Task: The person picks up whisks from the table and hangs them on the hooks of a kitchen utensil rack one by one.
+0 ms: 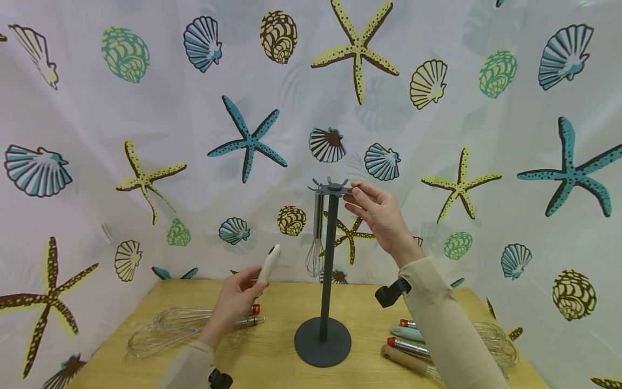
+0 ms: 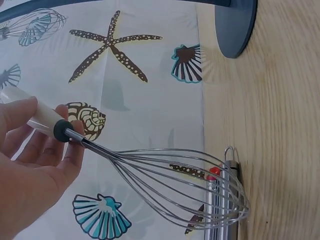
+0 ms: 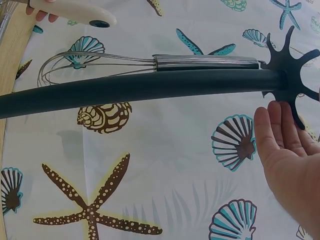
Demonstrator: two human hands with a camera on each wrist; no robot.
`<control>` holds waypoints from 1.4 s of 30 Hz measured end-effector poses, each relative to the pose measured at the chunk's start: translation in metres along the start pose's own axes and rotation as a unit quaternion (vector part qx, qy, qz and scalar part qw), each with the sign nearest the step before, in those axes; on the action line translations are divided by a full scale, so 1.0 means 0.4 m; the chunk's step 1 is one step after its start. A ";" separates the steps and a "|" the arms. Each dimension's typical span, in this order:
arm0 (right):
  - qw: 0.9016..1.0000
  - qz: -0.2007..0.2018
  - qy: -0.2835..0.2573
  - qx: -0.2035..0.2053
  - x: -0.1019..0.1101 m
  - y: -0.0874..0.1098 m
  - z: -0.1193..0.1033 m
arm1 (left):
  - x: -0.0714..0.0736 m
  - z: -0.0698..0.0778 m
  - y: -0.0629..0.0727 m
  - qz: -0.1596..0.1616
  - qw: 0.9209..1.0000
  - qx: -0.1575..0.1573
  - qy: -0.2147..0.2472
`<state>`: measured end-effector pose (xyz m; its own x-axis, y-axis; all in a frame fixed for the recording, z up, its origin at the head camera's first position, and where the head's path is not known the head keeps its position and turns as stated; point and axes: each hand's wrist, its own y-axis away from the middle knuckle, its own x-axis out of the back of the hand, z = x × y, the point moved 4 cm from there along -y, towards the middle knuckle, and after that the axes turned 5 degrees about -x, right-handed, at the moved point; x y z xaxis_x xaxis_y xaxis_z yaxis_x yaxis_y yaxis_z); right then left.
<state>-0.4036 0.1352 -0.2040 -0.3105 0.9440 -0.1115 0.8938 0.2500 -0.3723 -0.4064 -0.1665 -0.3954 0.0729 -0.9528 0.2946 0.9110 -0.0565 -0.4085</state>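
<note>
My left hand (image 1: 238,297) grips a whisk by its white handle (image 1: 269,265), left of a dark utensil stand (image 1: 329,265). In the left wrist view its wire loops (image 2: 175,185) point down and right, and a dark collar joins wires and handle. My right hand (image 1: 381,213) is up at the stand's top, thumb and fingers pinching one arm of the hook ring (image 1: 334,187). From the ring's left side hangs a small metal-handled whisk (image 1: 318,216). The right wrist view shows my right fingers (image 3: 282,127) against the ring's underside.
Several whisks (image 1: 165,327) lie on the wooden table (image 1: 272,351) at the left. More lie at the right, partly behind my right forearm, with a light blue handle (image 1: 407,333) and a brown handle (image 1: 403,358). A shell-and-starfish curtain (image 1: 291,108) hangs behind the table.
</note>
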 end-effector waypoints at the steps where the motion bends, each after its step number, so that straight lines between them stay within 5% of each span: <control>1: 1.000 -0.001 0.002 0.000 -0.001 0.000 0.001 | -0.001 0.003 0.001 0.004 1.000 -0.003 0.002; 33: 1.000 -0.007 0.000 0.006 -0.004 -0.007 -0.029 | -0.039 0.138 -0.068 0.066 0.995 -0.065 0.047; 42: 1.000 -0.001 -0.005 -0.001 -0.006 0.007 -0.011 | -0.056 0.160 -0.050 0.074 0.991 -0.060 0.091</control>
<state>-0.3989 0.1348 -0.2009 -0.3150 0.9416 -0.1195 0.8941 0.2521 -0.3701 -0.4003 -0.1251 -0.3387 0.1173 -0.9908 0.0679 0.8401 0.0626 -0.5389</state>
